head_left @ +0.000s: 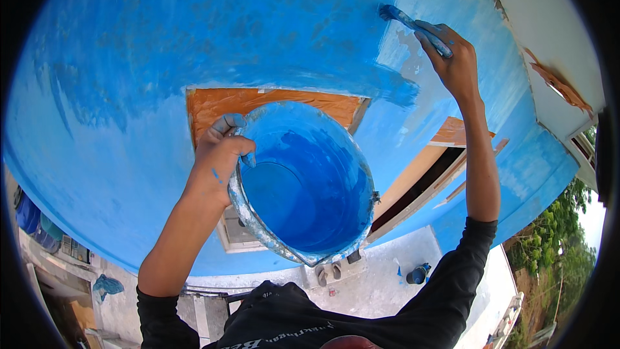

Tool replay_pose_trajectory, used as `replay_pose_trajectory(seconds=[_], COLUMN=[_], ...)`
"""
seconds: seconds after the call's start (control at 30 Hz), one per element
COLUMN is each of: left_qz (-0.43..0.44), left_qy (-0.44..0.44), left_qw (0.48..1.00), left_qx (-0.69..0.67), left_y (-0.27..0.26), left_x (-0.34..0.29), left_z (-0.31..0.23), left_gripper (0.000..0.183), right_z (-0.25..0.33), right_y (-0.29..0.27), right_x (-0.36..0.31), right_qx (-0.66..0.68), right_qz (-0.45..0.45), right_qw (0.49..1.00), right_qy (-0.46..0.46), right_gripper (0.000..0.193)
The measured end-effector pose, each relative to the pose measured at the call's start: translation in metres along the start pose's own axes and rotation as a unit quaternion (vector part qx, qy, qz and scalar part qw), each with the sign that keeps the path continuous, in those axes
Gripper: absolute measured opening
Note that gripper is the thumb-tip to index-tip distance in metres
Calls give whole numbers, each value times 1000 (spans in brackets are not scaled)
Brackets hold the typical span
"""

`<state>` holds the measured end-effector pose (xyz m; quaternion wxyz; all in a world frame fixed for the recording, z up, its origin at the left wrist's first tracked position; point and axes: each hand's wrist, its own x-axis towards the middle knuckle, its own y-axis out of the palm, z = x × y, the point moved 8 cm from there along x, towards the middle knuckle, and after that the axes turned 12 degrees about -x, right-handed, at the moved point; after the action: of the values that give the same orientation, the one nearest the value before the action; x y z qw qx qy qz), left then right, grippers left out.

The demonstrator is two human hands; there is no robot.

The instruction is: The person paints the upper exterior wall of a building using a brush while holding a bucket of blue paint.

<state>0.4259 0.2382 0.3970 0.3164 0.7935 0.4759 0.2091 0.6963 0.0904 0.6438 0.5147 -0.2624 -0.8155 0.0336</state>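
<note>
My left hand [224, 155] grips the rim of a paint bucket [303, 174], thumb over the inside edge. Blue paint coats the bucket's inner wall, and its rim is crusted with dried paint. Up and to the right, my right hand [449, 55] is closed round the handle of a paintbrush [413, 24]. The brush's dark blue bristles meet the wall [271, 19] where deep blue paint borders a paler patch. Blue paint stains the fingers of my left hand.
Orange-brown covering [265, 103] hides part of a window behind the bucket. To the right stands a door frame [413, 184] in the wall. Far below on the pale floor are a small dark bucket [418, 274] and a pair of sandals [329, 274]. A blue cloth [108, 286] lies at lower left.
</note>
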Motion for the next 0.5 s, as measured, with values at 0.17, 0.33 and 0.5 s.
replay_pose_trajectory(seconds=[0.17, 0.33, 0.5], left_qz=[9, -14, -18], left_qy=[19, 45, 41], left_qw=[1000, 999, 998], left_qx=[7, 3, 35], left_y=[-7, -1, 0], left_x=[-4, -16, -19], left_z=[-6, -13, -13], left_gripper=[33, 32, 33], right_z=[21, 61, 49], right_y=[11, 31, 28], right_x=[-26, -90, -79], right_qx=[-22, 15, 140], right_qz=[13, 108, 183], right_qw=[998, 987, 972], right_qy=[-52, -119, -44], right_gripper=[19, 23, 19])
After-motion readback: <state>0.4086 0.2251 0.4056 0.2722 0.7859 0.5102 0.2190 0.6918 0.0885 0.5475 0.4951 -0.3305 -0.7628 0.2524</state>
